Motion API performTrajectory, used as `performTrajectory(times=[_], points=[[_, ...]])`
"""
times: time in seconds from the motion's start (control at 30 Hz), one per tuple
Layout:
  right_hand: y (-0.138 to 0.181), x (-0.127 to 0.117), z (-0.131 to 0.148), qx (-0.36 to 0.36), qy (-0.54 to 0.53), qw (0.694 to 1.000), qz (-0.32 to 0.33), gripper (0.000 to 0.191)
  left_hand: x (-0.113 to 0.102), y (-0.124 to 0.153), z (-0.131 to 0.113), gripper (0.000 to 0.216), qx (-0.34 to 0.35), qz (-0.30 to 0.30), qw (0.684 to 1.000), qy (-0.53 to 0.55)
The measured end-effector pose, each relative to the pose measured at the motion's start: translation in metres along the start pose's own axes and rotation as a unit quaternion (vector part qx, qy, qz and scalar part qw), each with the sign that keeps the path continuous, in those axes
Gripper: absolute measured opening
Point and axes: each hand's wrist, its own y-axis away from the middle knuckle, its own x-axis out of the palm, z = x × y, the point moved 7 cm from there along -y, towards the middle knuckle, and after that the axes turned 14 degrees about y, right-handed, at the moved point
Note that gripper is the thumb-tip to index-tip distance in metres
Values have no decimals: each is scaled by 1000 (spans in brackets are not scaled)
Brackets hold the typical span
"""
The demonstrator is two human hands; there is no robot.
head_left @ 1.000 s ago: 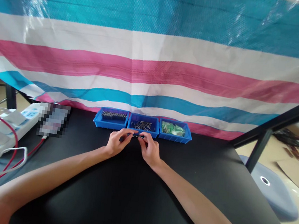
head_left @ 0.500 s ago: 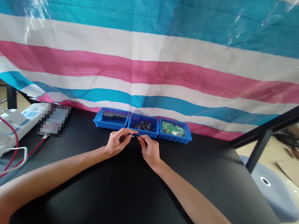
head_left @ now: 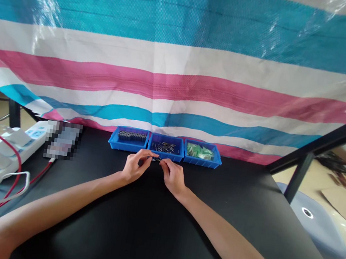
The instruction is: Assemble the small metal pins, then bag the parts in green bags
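Note:
My left hand is closed in a pinch on a small, thin dark part, just in front of the middle bin. At the part's right end, the fingertips of my right hand are pinched together on it as well. It is too small to make out its kind. Behind my hands, the middle blue bin holds many loose slim metal pins or screws. Rows of small metal cylindrical pieces sit in the left blue bin. Green and clear plastic packets lie in the right blue bin.
All three bins stand on the black table against a striped plastic sheet. On the left are a white power strip with plugs, red and white cables, and a pixelated device. A grey stool stands beyond the right edge.
The view has shifted slightly, so everything sits a little lower. Both hands keep their pinch on the small part, with only a slight shift of the fingers.

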Motion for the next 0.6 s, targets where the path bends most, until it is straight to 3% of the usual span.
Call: performTrajectory(times=[0.6], points=[[1,-1,2,-6,-5,1000,-7,20,0,-1,-2,9,31,-9,999,-11]])
